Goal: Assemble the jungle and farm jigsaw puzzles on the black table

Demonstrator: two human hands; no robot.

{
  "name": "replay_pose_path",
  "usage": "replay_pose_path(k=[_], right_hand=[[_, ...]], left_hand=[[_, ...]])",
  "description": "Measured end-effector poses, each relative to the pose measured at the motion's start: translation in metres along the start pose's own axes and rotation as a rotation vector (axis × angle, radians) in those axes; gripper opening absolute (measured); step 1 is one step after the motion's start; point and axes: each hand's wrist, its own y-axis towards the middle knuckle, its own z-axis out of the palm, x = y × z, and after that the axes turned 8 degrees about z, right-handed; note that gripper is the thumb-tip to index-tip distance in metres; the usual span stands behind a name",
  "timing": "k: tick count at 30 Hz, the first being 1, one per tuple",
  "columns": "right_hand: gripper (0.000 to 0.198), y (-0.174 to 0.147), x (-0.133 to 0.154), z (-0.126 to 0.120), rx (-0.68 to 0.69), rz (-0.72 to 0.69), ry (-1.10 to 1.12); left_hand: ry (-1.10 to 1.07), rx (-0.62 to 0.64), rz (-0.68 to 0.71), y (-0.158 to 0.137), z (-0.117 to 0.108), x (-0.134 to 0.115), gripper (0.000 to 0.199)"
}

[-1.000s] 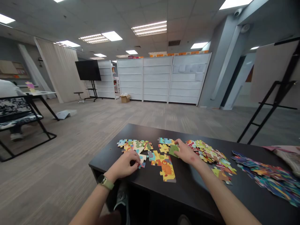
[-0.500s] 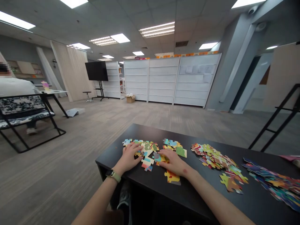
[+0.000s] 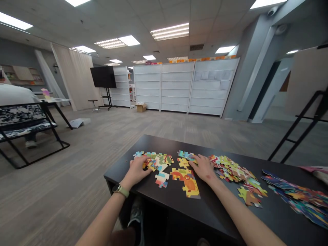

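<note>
Beyond both hands, well apart from them on the carpet (image 3: 84, 160), stands an open cardboard box (image 3: 140, 108) with something white, too small to make out, at its top. Just ahead of the left grip (image 3: 135, 172) lies a group of puzzle pieces (image 3: 162, 160); thumb and fingers curve at its near side, and I cannot tell whether they pinch one. A pale piece (image 3: 162, 179) lies right of that grip. The right grip (image 3: 203, 168) bends over the edge of a yellow piece (image 3: 183, 162), its hold hidden by the fingers. Nearer the body and left of it is the lion section (image 3: 191, 186); to its right spreads a mixed pile (image 3: 234, 169), then a dark blue stack (image 3: 294, 191), all on the black desk (image 3: 153, 145). Far ahead stand white shelves (image 3: 176, 89); far left of the left grip, a person (image 3: 17, 94) sits on a patterned chair (image 3: 23, 115).
</note>
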Motion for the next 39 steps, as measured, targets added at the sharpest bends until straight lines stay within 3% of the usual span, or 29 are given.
replay_pose_path(k=[5, 8, 10, 12, 16, 23, 30, 34, 39], right_hand=[[0.045, -0.004, 0.008, 0.002, 0.014, 0.010, 0.018], [0.042, -0.006, 0.012, 0.001, 0.041, -0.021, 0.058], [0.040, -0.007, 0.013, 0.001, 0.064, -0.039, 0.072], [0.038, -0.008, 0.014, 0.002, 0.076, -0.051, 0.081], [0.035, -0.009, 0.017, 0.004, 0.097, -0.072, 0.113], [0.032, -0.010, 0.021, 0.000, 0.105, -0.098, 0.129], [0.030, -0.015, 0.028, -0.004, 0.098, -0.103, 0.168], [0.030, -0.016, 0.029, -0.008, 0.109, -0.098, 0.180], [0.028, -0.016, 0.029, -0.009, 0.121, -0.118, 0.182]], left_hand=[[-0.088, 0.008, 0.001, -0.002, -0.016, 0.007, 0.044], [-0.150, 0.095, 0.044, -0.009, -0.028, 0.019, 0.037], [-0.164, 0.144, 0.073, -0.011, -0.030, 0.024, 0.031], [-0.141, 0.105, 0.068, -0.009, -0.026, 0.028, 0.029], [0.057, -0.028, -0.078, 0.010, -0.008, 0.032, 0.033], [0.106, 0.179, -0.192, 0.035, 0.001, 0.045, 0.049], [0.090, 0.192, -0.301, 0.028, -0.003, 0.052, 0.057], [0.057, 0.092, -0.303, 0.025, -0.001, 0.056, 0.055], [-0.132, -0.198, -0.231, 0.021, 0.005, 0.065, 0.033]])
